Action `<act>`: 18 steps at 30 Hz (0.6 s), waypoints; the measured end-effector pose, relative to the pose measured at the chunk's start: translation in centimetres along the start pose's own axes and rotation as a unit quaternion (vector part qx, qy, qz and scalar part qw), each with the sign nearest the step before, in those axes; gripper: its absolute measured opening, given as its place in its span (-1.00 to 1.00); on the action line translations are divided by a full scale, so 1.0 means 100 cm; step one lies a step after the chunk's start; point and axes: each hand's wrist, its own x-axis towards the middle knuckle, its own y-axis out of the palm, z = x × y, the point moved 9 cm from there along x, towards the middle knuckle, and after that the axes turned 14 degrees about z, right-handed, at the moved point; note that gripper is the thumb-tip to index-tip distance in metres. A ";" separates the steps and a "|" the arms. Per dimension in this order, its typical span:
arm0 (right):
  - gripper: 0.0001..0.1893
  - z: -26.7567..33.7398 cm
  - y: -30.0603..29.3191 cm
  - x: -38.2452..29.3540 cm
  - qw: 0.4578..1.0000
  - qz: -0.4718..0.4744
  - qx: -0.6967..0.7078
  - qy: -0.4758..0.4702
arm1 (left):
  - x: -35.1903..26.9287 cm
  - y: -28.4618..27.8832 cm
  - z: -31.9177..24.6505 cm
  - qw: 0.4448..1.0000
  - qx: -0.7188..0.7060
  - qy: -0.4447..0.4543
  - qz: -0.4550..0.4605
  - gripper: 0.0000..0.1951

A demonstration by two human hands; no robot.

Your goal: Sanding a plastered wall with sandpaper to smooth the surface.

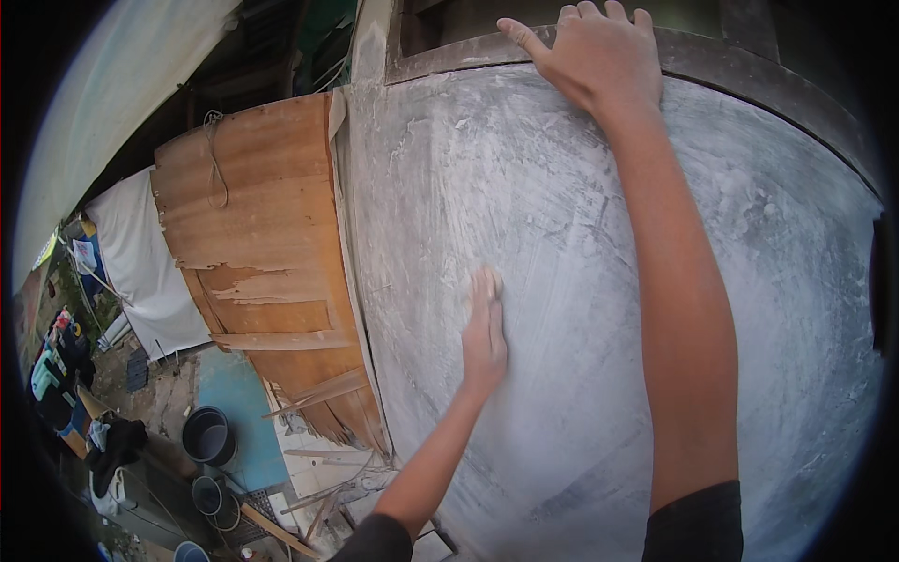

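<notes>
A grey plastered wall (562,295), streaked with whitish powder, fills the space before me. Against its surface, left of centre, my left hand (484,344) presses with the fingers pointing up. Under its fingertips shows a small pale pad (496,279), mostly covered by the fingers; its material is hard to tell. Higher up, my right hand (607,60) grips the lower rail of a wooden window frame (477,50). Its fingers hook over the rail and the thumb sticks out to the left. Dust whitens the knuckles.
A broken plywood panel (260,211) stands left of the wall, with splintered wood strips (323,390) at its foot. Black buckets (209,434) and a grey bin (158,502) sit on the ground at lower left. A white sheet (151,267) hangs behind.
</notes>
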 end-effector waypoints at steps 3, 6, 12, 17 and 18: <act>-0.18 0.000 0.008 0.009 1.000 0.013 0.004 0.011 | 0.102 -0.053 0.019 0.996 -0.018 -0.007 -0.093 -0.50; -0.19 0.008 0.005 0.008 1.000 0.021 0.015 0.012 | 0.195 -0.106 0.028 0.998 0.005 -0.012 -0.057 -0.50; -0.18 0.006 0.007 0.000 1.000 0.028 0.006 -0.001 | 0.051 -0.042 0.063 0.997 -0.012 -0.050 -0.058 -0.52; -0.18 0.008 0.010 0.009 1.000 0.030 0.003 -0.004 | -0.057 -0.013 0.091 0.985 -0.027 -0.151 -0.083 -0.51; -0.18 0.005 0.007 0.009 1.000 0.025 0.007 -0.001 | -0.025 -0.020 0.082 0.987 -0.043 -0.133 -0.082 -0.52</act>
